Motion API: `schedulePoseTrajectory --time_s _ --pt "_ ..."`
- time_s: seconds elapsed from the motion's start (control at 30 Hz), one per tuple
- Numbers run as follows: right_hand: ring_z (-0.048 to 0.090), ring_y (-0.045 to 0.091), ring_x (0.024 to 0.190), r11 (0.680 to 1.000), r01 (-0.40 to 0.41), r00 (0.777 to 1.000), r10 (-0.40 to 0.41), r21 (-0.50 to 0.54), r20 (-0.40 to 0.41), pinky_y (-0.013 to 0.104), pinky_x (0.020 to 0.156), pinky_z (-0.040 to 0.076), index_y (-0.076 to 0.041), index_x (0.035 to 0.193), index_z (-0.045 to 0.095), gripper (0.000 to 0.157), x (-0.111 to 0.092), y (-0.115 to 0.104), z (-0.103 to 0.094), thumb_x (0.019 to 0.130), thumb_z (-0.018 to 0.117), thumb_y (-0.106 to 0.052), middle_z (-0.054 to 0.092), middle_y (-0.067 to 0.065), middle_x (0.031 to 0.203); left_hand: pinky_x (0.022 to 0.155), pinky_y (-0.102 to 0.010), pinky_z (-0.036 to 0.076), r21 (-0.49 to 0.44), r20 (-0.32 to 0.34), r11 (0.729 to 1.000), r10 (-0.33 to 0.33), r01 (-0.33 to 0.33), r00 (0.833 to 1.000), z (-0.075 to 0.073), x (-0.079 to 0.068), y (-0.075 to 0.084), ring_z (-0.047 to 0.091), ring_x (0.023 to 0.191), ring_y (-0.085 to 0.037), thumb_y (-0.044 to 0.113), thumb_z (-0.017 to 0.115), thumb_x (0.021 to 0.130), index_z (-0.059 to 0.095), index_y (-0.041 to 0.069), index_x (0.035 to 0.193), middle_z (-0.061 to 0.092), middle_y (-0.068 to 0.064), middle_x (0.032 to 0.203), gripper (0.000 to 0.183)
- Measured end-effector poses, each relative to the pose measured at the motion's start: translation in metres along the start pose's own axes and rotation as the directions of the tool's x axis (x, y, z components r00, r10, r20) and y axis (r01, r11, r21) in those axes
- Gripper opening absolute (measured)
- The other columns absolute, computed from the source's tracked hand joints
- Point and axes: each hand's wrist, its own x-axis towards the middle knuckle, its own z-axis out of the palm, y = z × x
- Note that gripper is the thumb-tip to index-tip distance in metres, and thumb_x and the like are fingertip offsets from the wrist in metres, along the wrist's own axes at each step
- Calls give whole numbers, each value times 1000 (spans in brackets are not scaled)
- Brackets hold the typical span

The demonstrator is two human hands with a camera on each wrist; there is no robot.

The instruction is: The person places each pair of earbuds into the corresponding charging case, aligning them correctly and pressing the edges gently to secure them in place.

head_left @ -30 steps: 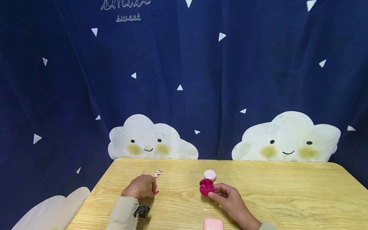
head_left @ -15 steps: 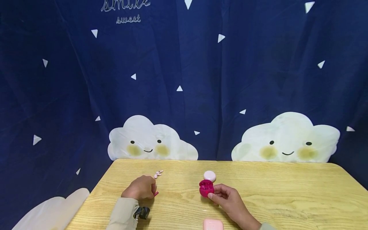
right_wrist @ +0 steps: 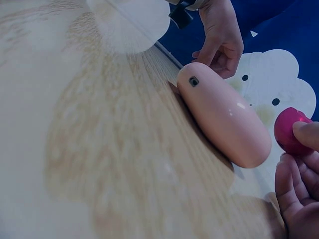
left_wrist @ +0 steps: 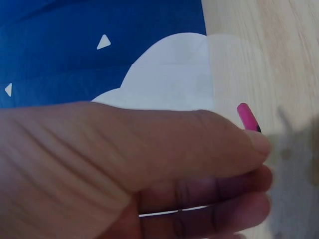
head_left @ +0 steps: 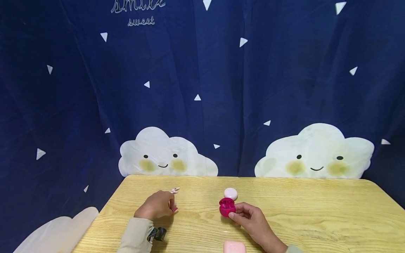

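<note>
My left hand point(head_left: 157, 205) pinches a magenta earbud point(head_left: 175, 209) between thumb and fingers, left of the table's middle. In the left wrist view the stem of this earbud point(left_wrist: 247, 117) sticks out beyond the thumb tip, and the rest is hidden behind it. My right hand point(head_left: 254, 222) grips a round magenta earbud case point(head_left: 227, 210) with its lid up, the thumb on its front. In the right wrist view that case point(right_wrist: 286, 132) shows from the side. Two pale pink earbuds point(head_left: 175, 192) lie just beyond my left hand, partly covered by it.
A pale pink round case point(head_left: 231, 193) sits right behind the magenta one. Closer to me lies a pink rounded case point(head_left: 235, 247), with a small port at its end in the right wrist view. The wooden table point(head_left: 316, 211) ends at a blue curtain point(head_left: 202, 70).
My left hand has risen slightly and shifted right and away from me, carrying the magenta earbud along. The right hand and the open case stay in place.
</note>
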Motion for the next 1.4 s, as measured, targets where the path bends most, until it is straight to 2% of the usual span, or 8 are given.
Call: schedulePoseTrajectory --time_s 0.53,0.67,0.77,0.87,1.0,1.17,1.27,1.4 --pt "58 16 67 1000 9 1000 -9 8 -12 30 60 51 2 96 62 26 6 23 -5 77 70 -15 62 17 85 50 -27 35 28 -53 999 23 -22 998 0 4 12 42 53 -7 14 76 66 54 17 66 51 9 61 22" --pt "59 17 68 1000 26 999 -26 -11 -19 30 59 52 1 95 63 29 7 29 -6 77 70 -19 62 16 84 49 -25 34 46 -76 998 51 -47 996 2 6 16 47 55 -10 9 75 64 53 16 65 66 -3 84 23" --pt "59 18 67 999 30 999 -31 -16 -24 31 59 52 -1 95 64 29 8 31 -6 76 71 -22 63 15 83 49 -25 35 63 -92 996 71 -66 993 2 8 18 61 76 -20 7 75 62 53 17 65 64 -11 107 24" --pt "59 19 68 999 33 999 -34 -17 -24 31 59 52 -2 94 64 29 8 31 -6 75 72 -23 63 14 82 51 -26 36 80 -96 993 90 -83 991 2 11 21 58 103 -27 7 75 61 54 18 65 65 -10 104 24" --pt "59 17 68 999 41 999 -41 -6 -15 31 59 52 -1 95 63 29 8 27 -6 76 71 -20 63 16 84 55 -27 39 92 -94 991 108 -100 990 3 13 24 56 106 -29 7 75 61 55 19 65 62 6 70 23" --pt "59 14 67 999 42 999 -43 -2 -11 31 59 52 1 95 63 27 8 24 -5 77 70 -17 62 17 84 55 -27 39 86 -77 990 119 -113 990 5 16 31 59 80 -21 2 69 62 57 18 67 49 9 61 21" --pt "58 14 67 1000 30 1000 -30 5 -7 31 60 52 3 95 62 24 5 13 -3 78 69 -12 62 19 85 53 -25 36 79 -64 989 129 -123 990 6 19 37 46 61 -12 -2 64 62 58 18 68 51 7 63 22" --pt "59 15 68 1000 24 1000 -24 20 2 33 61 52 4 95 62 24 3 9 -2 78 69 -11 61 21 86 51 -23 34 89 -84 984 160 -152 984 6 24 46 39 58 -9 -3 62 61 57 18 67 49 7 63 22"
